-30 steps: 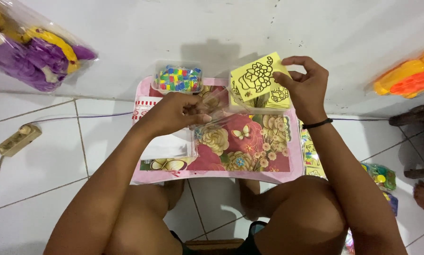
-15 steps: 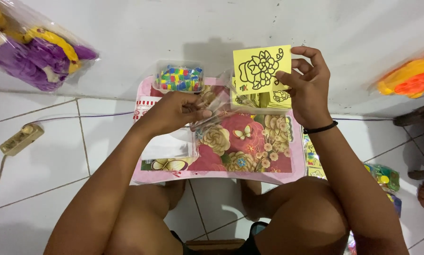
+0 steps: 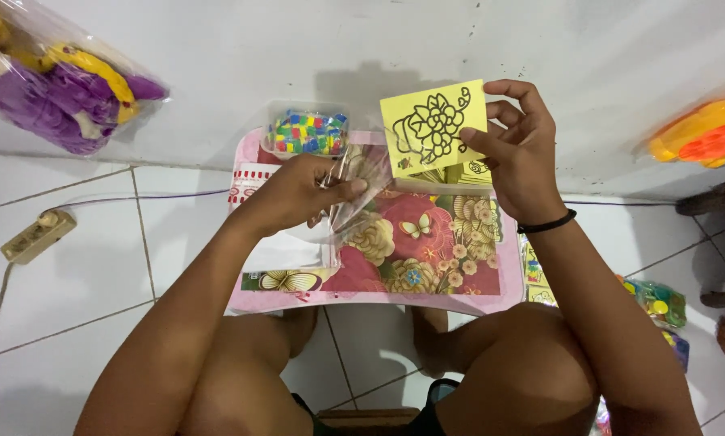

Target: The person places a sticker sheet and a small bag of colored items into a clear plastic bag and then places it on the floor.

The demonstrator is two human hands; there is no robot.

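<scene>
A yellow card (image 3: 433,123) with a black flower outline is held up in the upper middle of the frame, pinched at its right edge by the right hand (image 3: 517,153), thumb in front and fingers curled behind. The left hand (image 3: 298,192) is closed around a clear plastic sleeve (image 3: 354,187), gripped just left of the card and lifted a bit off the tabletop (image 3: 427,250), which is a small pink one covered in a flower and butterfly print. More yellow cards (image 3: 467,173) are seen just under the raised one. A clear box of colourful bits (image 3: 308,132) is parked at the tabletop's far edge, against the wall. A purple and yellow bagged toy (image 3: 52,81) is spotted upper left, and a power strip (image 3: 36,236) on the floor at the left.
</scene>
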